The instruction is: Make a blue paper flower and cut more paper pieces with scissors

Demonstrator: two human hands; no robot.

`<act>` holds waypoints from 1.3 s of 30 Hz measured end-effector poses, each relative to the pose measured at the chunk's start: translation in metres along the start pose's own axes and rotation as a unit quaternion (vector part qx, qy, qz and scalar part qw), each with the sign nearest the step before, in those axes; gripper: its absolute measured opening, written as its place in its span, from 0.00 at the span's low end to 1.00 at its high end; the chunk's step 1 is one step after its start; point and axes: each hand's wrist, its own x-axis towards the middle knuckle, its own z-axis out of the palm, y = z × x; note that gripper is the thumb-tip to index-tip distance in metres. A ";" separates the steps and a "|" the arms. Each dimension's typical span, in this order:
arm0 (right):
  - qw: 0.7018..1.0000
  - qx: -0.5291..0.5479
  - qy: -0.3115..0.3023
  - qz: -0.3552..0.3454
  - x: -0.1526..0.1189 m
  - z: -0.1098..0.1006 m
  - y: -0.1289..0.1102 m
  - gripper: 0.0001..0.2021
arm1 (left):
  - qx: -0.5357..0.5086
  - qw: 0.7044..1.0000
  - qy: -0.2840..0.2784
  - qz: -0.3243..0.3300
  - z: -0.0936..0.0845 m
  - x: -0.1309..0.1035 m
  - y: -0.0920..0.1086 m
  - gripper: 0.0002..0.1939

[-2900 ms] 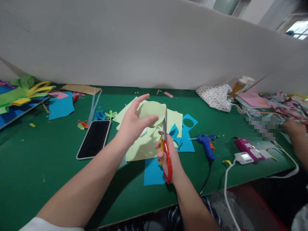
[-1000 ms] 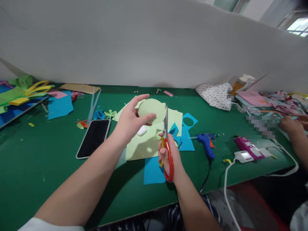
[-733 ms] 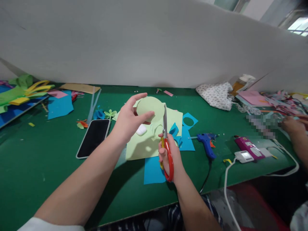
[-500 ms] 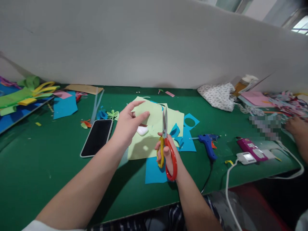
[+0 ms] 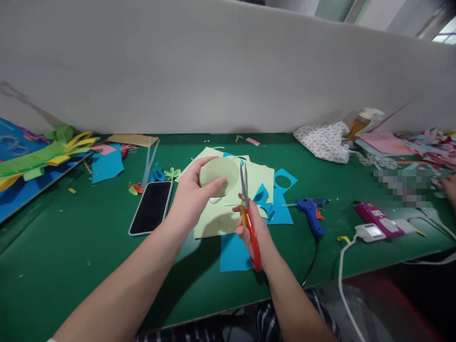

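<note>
My left hand (image 5: 194,194) is closed on a round pale green paper piece (image 5: 223,173), thumb on its face. My right hand (image 5: 254,223) holds scissors (image 5: 253,237) with one red and one yellow handle, blades pointing up and slightly parted, just right of the round piece. Beneath both hands lie pale green paper sheets (image 5: 210,223), with a small white object (image 5: 214,200) partly hidden under the round piece. Blue paper scraps (image 5: 281,209) lie to the right, one with a round hole, and a blue sheet (image 5: 233,254) sticks out in front.
A phone (image 5: 151,208) lies left, near a green paper bow (image 5: 172,174). On the right are a blue glue gun (image 5: 311,216), a magenta power strip (image 5: 379,218) with a white plug, and a patterned pouch (image 5: 326,141). Another person's hand (image 5: 449,187) shows at the right edge.
The round green piece now shows flat in my left hand. The scissors have turned, hiding more of the yellow handle. The view has shifted slightly, and the other person's hand shows less.
</note>
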 end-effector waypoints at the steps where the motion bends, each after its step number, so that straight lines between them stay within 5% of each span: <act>1: 1.000 -0.003 0.006 0.001 0.000 0.000 -0.001 0.39 | 0.002 1.000 -0.006 0.004 0.001 0.002 0.001 0.22; 10: 1.000 -0.004 0.004 -0.007 -0.001 -0.001 -0.008 0.38 | -0.034 0.996 -0.075 -0.042 0.011 0.006 -0.001 0.24; 39: 0.999 0.028 0.033 0.033 0.000 0.003 -0.009 0.28 | -0.032 0.994 -0.079 -0.062 0.007 0.008 -0.002 0.26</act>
